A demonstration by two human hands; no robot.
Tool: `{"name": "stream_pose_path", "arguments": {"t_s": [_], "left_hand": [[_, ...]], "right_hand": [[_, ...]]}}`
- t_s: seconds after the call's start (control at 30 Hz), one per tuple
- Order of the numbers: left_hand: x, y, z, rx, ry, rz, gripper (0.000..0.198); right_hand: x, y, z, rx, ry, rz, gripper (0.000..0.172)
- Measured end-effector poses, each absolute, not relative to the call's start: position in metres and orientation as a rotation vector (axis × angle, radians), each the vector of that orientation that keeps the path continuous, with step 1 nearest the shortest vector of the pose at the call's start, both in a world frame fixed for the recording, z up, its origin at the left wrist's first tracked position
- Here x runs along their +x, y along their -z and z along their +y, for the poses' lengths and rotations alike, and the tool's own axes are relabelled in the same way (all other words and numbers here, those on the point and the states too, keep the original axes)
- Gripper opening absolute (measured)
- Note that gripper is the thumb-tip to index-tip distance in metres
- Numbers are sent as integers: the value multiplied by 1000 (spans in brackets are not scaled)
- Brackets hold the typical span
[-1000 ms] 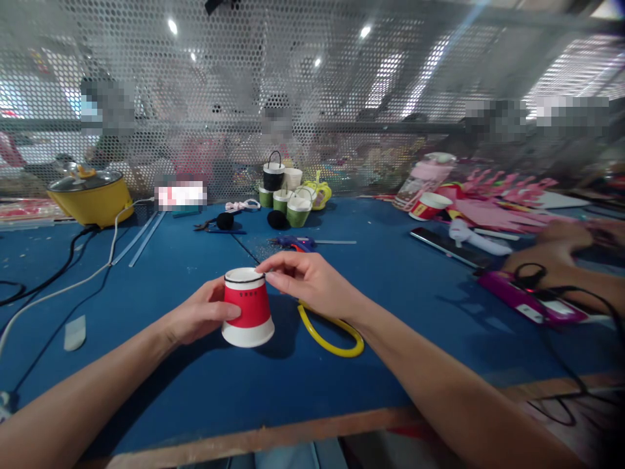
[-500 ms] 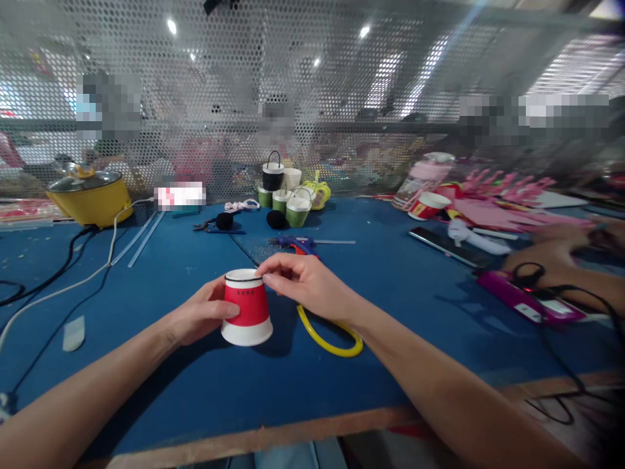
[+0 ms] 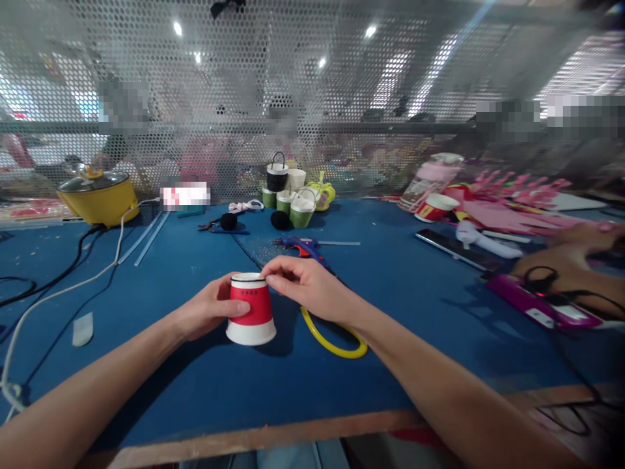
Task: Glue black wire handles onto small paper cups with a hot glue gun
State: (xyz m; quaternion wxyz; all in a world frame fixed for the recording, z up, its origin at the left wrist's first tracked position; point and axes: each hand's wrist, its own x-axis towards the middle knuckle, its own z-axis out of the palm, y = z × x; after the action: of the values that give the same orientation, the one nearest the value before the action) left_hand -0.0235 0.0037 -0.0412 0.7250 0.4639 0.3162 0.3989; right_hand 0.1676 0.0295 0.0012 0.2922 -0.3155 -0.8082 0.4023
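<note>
A red and white paper cup (image 3: 253, 311) stands upside down, its wider rim toward the table. My left hand (image 3: 209, 307) is wrapped around its left side, thumb across the red band. A thin black cord (image 3: 248, 280) runs round the cup's narrow upper end. At the right of that end, my right hand (image 3: 297, 281) pinches with thumb and forefinger, apparently on the cord; the fingertips hide the exact hold. Under my right wrist lies a curved yellow tube (image 3: 342, 352). Just beyond my right hand is a blue hot glue gun (image 3: 303, 246) with a glue stick in its back.
Green and black small buckets (image 3: 301, 212) stand at the back, near black balls (image 3: 280, 220) and pliers (image 3: 209, 227). A yellow electric pot (image 3: 100, 200) is at left. At right lie a phone (image 3: 454, 249), a purple power strip (image 3: 547, 301) and another person's arm (image 3: 561, 260).
The whole view has shifted slightly, so things appear a little farther right. Both hands keep their places on the cup, with little visible movement.
</note>
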Motion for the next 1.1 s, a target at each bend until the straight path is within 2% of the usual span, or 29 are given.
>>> {"name": "stream_pose_path", "arguments": {"t_s": [0.23, 0.5, 0.93, 1.1], "left_hand": [[-28, 42, 8, 1039, -874, 701, 50], [-30, 40, 11, 1073, -881, 729, 68], [-30, 41, 10, 1197, -936, 782, 69], [-27, 36, 7, 1242, -1011, 803, 61]], "right_hand": [[165, 2, 29, -873, -893, -2258, 14], [161, 1, 25, -856, -647, -2335, 15], [159, 2, 25, -850, -671, -2315, 14], [159, 3, 25, -839, -668, -2317, 14]]}}
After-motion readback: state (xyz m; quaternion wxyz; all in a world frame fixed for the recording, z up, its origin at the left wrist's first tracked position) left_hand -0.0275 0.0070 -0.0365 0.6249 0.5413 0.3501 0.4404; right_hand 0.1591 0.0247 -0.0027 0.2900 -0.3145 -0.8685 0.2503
